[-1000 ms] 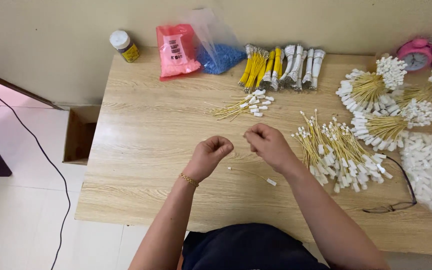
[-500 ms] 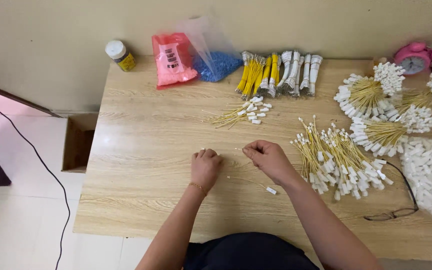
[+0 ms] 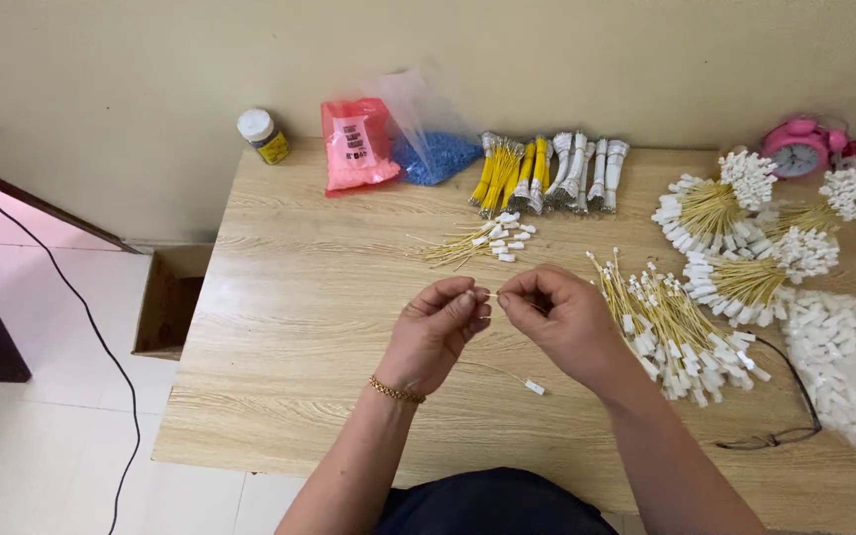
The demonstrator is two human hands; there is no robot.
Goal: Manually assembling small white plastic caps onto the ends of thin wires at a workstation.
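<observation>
From the head view, both hands are hovering above the middle of the wooden counter (image 3: 289,297), fingertips almost meeting. The left hand (image 3: 435,332) is curling inward, its fingers (image 3: 468,302) pinching closed on a small white piece at their tips; a gold bracelet (image 3: 395,391) is circling that wrist. The right hand (image 3: 557,317) is facing it, its fingers (image 3: 519,292) likewise pressing shut on the other end of the same tiny item, which is too small to make out clearly. A thin yellowish string with a white tag (image 3: 534,387) is trailing down from below the left hand, its tag lying on the counter just under the two hands.

Just to the right of the right hand, a loose heap of tagged strings (image 3: 681,332) is spreading across the counter. Further right, tied bundles of tagged strings (image 3: 735,233) are fanning out, and a clear bag of white tags (image 3: 844,362) is sitting at the counter's right edge. A dark pair of glasses (image 3: 785,431) is lying near that bag. Beyond the hands, a small pile of tagged strings (image 3: 482,241) is resting near the far side, with yellow and white wrapped bundles (image 3: 547,173) behind it. A pink bag (image 3: 357,147), a bag of blue pieces (image 3: 436,154) and a small jar (image 3: 264,136) are standing along the wall, and a pink alarm clock (image 3: 798,149) is sitting at the far right corner
</observation>
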